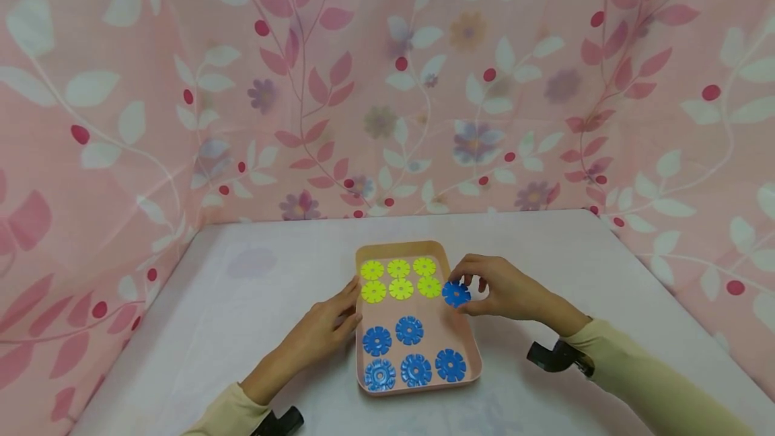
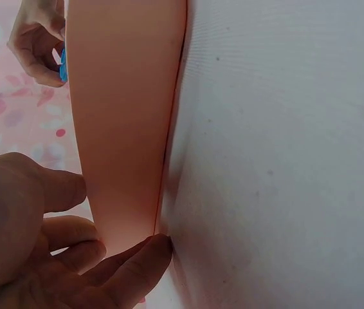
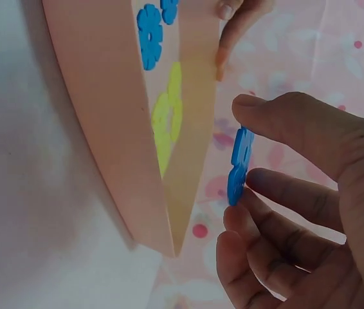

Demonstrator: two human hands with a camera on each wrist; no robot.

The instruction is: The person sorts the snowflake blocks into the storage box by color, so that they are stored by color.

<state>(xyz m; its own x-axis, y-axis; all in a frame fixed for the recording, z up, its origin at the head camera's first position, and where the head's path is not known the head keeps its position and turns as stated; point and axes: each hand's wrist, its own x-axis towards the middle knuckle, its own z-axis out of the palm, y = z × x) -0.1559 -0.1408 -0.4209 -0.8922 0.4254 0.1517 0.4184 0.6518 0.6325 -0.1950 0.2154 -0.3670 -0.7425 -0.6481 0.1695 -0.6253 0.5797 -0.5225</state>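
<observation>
A blue notched plastic disc (image 1: 456, 294) is pinched between thumb and fingers of my right hand (image 1: 505, 288), held by the tray's right rim. In the right wrist view this blue disc (image 3: 240, 166) appears nearly edge-on, apart from the tray wall. My left hand (image 1: 323, 328) touches the outer left side of the pink tray (image 1: 418, 387); in the left wrist view its fingertips rest against the tray wall (image 2: 127, 129). Inside the tray, yellow discs (image 1: 401, 288) lie in two rows at the far end. Several blue discs (image 1: 416, 370) lie at the near end.
The tray stands on a white-covered table (image 1: 272, 274). A pink floral cloth (image 1: 375, 86) hangs behind and around the table. Black wrist cameras (image 1: 560, 356) are strapped at both sleeves.
</observation>
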